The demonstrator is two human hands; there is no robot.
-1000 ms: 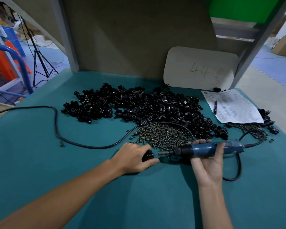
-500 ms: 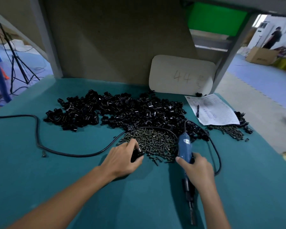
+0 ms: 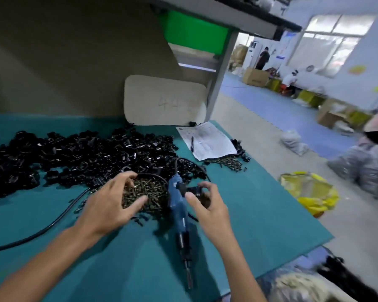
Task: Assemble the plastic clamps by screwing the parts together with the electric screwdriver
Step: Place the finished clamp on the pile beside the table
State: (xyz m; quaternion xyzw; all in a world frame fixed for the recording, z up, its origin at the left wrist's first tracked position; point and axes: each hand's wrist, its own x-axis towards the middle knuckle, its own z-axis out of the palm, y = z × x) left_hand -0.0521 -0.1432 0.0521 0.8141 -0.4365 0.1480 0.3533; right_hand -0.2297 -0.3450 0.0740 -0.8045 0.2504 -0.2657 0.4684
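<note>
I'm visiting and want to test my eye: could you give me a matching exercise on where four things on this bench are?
1 blue electric screwdriver
2 small black plastic clamp
3 bronze-coloured screw heap
4 white paper sheet

A under the left hand
B far right table corner
C pinched in the right hand
D lying between the hands

Pairs: 1-D, 2-C, 3-A, 4-B

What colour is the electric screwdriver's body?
The electric screwdriver has a blue body, black toward the bit; the head view shows it.
</note>
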